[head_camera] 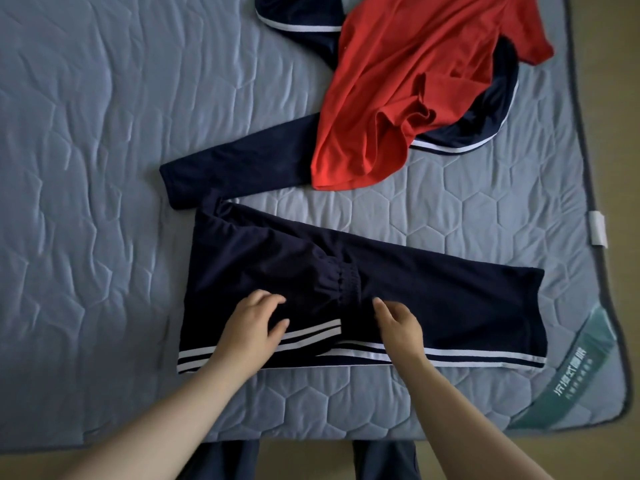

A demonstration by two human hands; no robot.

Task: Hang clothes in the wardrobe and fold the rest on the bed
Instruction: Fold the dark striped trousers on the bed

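A pair of navy trousers (433, 292) with white side stripes lies partly folded across the near middle of the bed, its gathered waistband in the centre. My left hand (254, 323) rests flat on the cloth near the striped edge, fingers spread. My right hand (398, 323) presses on the cloth just right of the waistband, fingers loosely curled; neither hand grips anything. Further back a red T-shirt (398, 95) lies crumpled over another navy garment (242, 164) with white trim, whose long leg or sleeve stretches toward the trousers.
The grey-blue quilted mattress (104, 202) fills the view. Its right edge has a dark border, a white tag (597, 233) and a green label (575, 375). The near edge runs just above my legs; floor shows at the far right.
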